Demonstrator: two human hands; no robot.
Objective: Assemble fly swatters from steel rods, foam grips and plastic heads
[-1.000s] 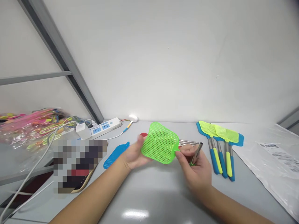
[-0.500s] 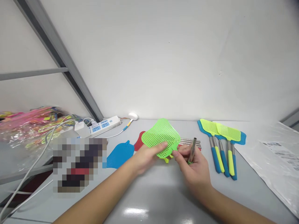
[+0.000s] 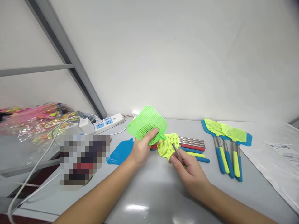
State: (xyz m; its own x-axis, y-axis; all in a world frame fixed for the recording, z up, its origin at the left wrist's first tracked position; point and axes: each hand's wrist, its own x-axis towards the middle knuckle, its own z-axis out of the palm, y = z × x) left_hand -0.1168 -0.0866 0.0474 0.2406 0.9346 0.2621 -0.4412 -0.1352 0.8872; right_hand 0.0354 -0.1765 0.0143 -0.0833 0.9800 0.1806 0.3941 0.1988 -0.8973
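Observation:
My left hand [image 3: 143, 147] is closed on a green fly swatter head [image 3: 148, 123], a perforated plastic paddle tilted up with its short stem pointing right. In my right hand [image 3: 188, 169] is a metal fly swatter handle [image 3: 176, 151], its bare tip pointing up and left toward that stem, apart from it. My fingers cover most of the handle. Behind the hands lies a yellow swatter head [image 3: 167, 146] on the table. A blue swatter head [image 3: 120, 152] rests left of my left wrist. A red swatter head [image 3: 153, 147] is mostly hidden.
Several metal handles with coloured grips [image 3: 193, 149] lie beyond my right hand. Assembled blue and yellow swatters [image 3: 234, 132] are farther right, beside a white plastic bag [image 3: 275, 152]. A power strip [image 3: 109, 123], cables, a blurred-out item [image 3: 85, 161] and bagged goods [image 3: 42, 124] are left.
My left hand has moved the green head up and left, away from my right hand. The handle has tilted leftward, and the yellow head has come into fuller view.

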